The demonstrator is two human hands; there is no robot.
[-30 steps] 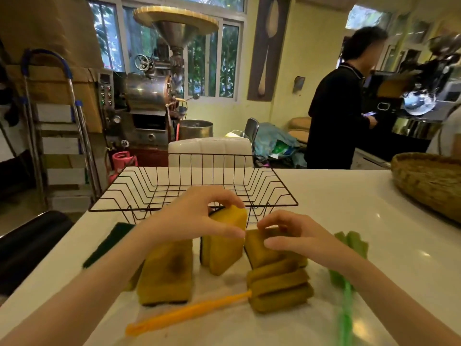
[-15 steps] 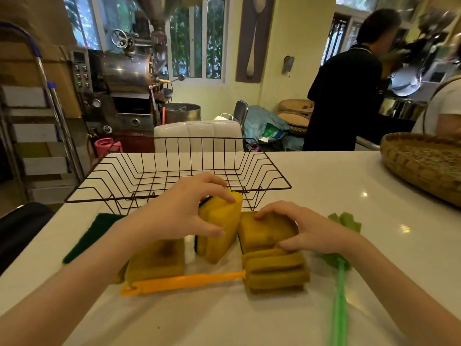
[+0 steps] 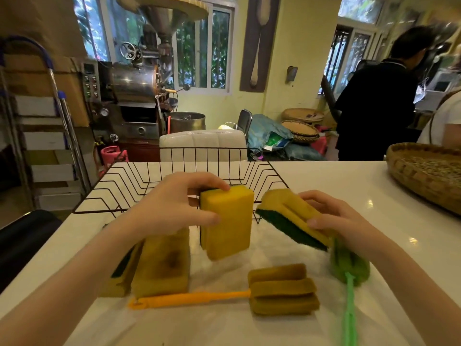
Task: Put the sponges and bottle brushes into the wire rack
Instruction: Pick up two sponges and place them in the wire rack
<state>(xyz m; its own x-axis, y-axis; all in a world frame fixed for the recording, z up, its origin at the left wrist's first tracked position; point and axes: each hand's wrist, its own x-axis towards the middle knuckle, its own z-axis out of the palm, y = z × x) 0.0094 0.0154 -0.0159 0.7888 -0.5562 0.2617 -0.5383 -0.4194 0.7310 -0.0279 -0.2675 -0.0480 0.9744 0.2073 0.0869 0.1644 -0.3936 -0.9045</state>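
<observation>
My left hand grips a yellow sponge upright, lifted above the white counter just in front of the black wire rack. My right hand holds a second yellow sponge with a green scouring side, tilted, to the right of the first. A stained yellow sponge and another beside it lie on the counter under my left forearm. An orange bottle brush with a brown sponge head lies in front. A green bottle brush lies at the right. The rack holds nothing.
A woven basket sits on the counter at the far right. Behind the counter stand a white chair back, a metal roasting machine and a stepladder. A person in black stands at the back right.
Both hands have lifted their sponges off the counter toward the rack. The right hand's sponge came off the orange brush's head and now shows its green side.
</observation>
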